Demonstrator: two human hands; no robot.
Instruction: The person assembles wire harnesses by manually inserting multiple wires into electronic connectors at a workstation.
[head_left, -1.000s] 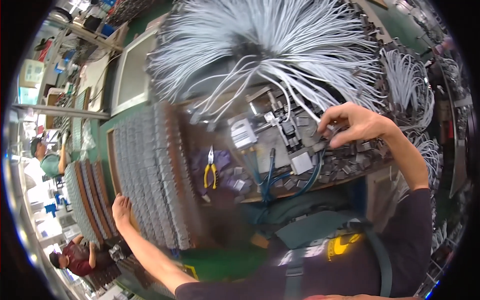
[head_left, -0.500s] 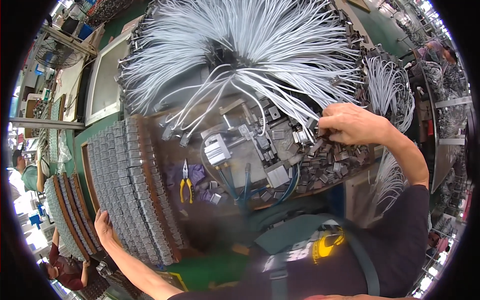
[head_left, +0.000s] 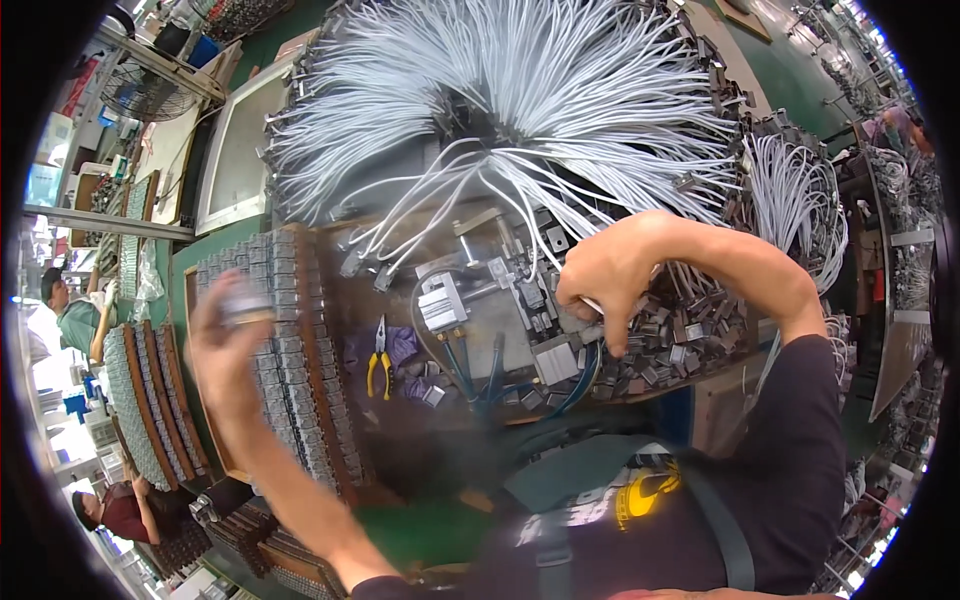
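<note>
My left hand (head_left: 222,345), smeared by motion, is over the rows of grey metal blocks (head_left: 285,330) at the left, its fingers around a small grey metal block (head_left: 246,302). Right of centre, my right hand (head_left: 622,268) is bent downward with its fingers closed around a thin white cable (head_left: 592,304); most of that cable is hidden by the hand. Just left of it sits a small metal clamping fixture (head_left: 518,285) with a silver air cylinder (head_left: 440,302). Loose dark metal pieces (head_left: 680,340) lie heaped below and right of this hand.
A large fan of white cables (head_left: 600,90) fills the far side of the bench. Yellow-handled pliers (head_left: 379,365) lie on a purple cloth (head_left: 402,345). Blue air hoses (head_left: 498,375) run off the near edge. Co-workers (head_left: 125,508) are at the far left.
My left hand has risen and now carries a small metal block over the rows. My right hand has moved left, from the cable ends toward the fixture. The view has shifted slightly.
</note>
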